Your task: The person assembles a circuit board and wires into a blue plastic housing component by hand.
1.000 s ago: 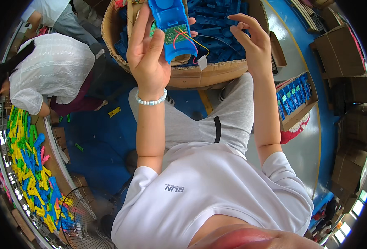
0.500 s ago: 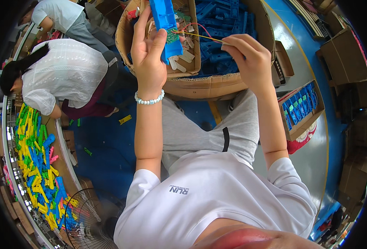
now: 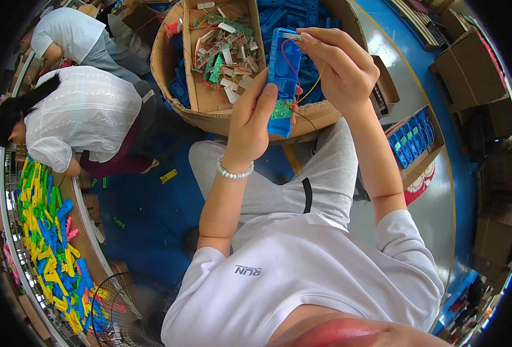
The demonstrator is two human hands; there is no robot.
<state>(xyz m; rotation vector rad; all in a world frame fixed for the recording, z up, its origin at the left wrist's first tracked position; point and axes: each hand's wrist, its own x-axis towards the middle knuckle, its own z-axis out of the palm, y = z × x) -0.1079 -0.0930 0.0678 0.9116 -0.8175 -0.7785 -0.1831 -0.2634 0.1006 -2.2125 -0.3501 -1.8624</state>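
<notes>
Blue plastic casing, a long open trough, is held tilted slightly off upright above the near rim of the large cardboard box, right of that box's middle. Its hollow side faces the person, and a green circuit board sits near its lower end. Over the box's near rim, the left hand grips the casing's lower part, thumb along the left edge and fingertips showing past the right edge; a beaded bracelet circles that wrist. Above the right part of the box, the right hand is narrowed to a pinch on a small white connector at the casing's upper end; I cannot tell whether the connector touches the casing. A red wire and a yellow wire loop between the board and this pinch. Inside the box, toward its left, an inner carton holds loose boards and white pieces, with more blue casings around it. Right of the box, a smaller carton holds a row of blue casings with green boards. Left of the box, a co-worker in a white blouse bends over a table heaped with coloured plastic pieces.
</notes>
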